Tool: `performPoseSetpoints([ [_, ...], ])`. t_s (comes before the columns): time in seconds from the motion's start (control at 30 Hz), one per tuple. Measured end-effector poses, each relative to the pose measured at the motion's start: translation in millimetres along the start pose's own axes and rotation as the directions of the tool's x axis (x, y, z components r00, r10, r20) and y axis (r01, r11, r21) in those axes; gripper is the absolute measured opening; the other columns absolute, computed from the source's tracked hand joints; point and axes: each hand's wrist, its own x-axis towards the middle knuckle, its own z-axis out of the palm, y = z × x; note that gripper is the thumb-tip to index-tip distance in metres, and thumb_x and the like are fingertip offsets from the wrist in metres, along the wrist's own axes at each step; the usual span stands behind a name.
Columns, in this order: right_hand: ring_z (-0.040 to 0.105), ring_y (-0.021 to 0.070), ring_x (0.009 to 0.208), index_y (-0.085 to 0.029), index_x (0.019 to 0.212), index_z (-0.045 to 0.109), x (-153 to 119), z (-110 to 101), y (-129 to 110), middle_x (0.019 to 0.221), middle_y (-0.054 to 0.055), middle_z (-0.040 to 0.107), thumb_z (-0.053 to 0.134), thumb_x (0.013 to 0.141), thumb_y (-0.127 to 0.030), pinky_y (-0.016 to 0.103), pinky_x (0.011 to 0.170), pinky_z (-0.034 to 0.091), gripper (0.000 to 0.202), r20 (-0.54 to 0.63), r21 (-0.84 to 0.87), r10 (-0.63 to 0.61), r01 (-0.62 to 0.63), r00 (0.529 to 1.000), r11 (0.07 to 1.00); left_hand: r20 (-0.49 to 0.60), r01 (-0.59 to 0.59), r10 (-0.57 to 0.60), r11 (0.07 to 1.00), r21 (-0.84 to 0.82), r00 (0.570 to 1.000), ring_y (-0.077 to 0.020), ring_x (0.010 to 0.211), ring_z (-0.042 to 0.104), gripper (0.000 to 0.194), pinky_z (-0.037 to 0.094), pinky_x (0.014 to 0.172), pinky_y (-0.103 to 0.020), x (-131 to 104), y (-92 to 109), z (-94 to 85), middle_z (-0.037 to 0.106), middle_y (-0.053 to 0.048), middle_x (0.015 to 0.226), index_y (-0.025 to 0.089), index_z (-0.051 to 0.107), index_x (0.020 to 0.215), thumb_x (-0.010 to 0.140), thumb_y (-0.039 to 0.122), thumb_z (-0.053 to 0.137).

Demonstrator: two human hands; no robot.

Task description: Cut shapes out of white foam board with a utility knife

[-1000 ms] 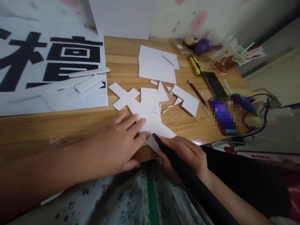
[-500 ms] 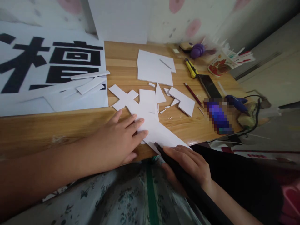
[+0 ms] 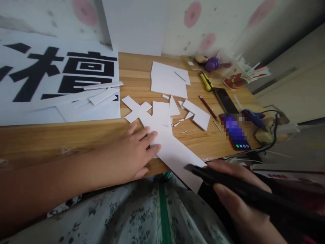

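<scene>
Nearest: right hand (image 3: 238,196), closed round a long black tool (image 3: 254,195); its tip sits at the near edge of a white board strip (image 3: 177,156). The tool's far end runs out of frame at lower right, and whether it carries a blade cannot be made out.

Left hand (image 3: 132,156), flat and spread, fingers pressing the strip's upper part against the counter (image 3: 63,139). The strip lies aslant, its lower end overhanging the counter's near edge above a patterned cloth (image 3: 142,217).

Middle ground: a cross-shaped white piece (image 3: 135,109), a square piece (image 3: 161,113) and an angled offcut (image 3: 199,115), with small chips between them. Judged from these, several shapes are already cut out and the strip is the piece in hand, cut not yet finished.

Right of centre: a red pencil (image 3: 208,107), a yellow utility knife (image 3: 205,80), a dark phone (image 3: 225,100), and a second phone (image 3: 235,132) with its screen blurred. A blue tool with a cord (image 3: 252,115) is hard to identify.

Far: a larger white sheet (image 3: 169,79), a printed sheet with black characters (image 3: 58,73) cut off at left and bearing loose white strips, a purple object (image 3: 212,63) and a cup of scraps (image 3: 235,78), both soft in focus.
</scene>
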Motion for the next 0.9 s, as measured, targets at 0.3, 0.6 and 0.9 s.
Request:
performPoseSetpoints([
  [0.3, 0.075, 0.0197, 0.087, -0.023, 0.107, 0.071, 79.8, 42.8, 30.7, 0.100, 0.004, 0.078, 0.067, 0.084, -0.022, 0.030, 0.076, 0.063, 0.024, 0.298, 0.191, -0.055, -0.003, 0.953, 0.982, -0.109, -0.019, 0.019, 1.000, 0.001, 0.994, -0.0428, 0.130, 0.048, 0.052, 0.043, 0.104, -0.058, 0.8, -0.9, 14.6, 0.052, -0.021, 0.140, 0.017, 0.056, 0.129, 0.086, 0.045, 0.064],
  [0.6, 0.076, 0.0189, 0.077, -0.024, 0.105, 0.069, 79.5, 55.4, 28.5, 0.093, 0.004, 0.079, 0.067, 0.082, -0.020, 0.029, 0.068, 0.063, 0.024, 0.256, 0.187, -0.038, -0.011, 0.966, 0.982, -0.201, -0.012, 0.009, 1.000, -0.010, 0.980, -0.0391, 0.128, 0.052, 0.047, 0.043, 0.108, -0.054, 0.9, -2.1, 19.9, 0.056, -0.019, 0.137, 0.017, 0.059, 0.124, 0.086, 0.044, 0.064],
  [0.9, 0.075, 0.0176, 0.070, -0.021, 0.101, 0.069, 73.7, 63.6, 20.0, 0.085, 0.004, 0.079, 0.067, 0.081, -0.021, 0.027, 0.065, 0.063, 0.020, 0.192, 0.145, -0.016, -0.012, 0.981, 0.989, -0.232, -0.006, 0.006, 1.000, 0.000, 0.973, -0.0396, 0.124, 0.057, 0.039, 0.051, 0.101, -0.053, 2.2, 0.8, 18.1, 0.058, -0.022, 0.133, 0.015, 0.064, 0.122, 0.090, 0.032, 0.052],
])
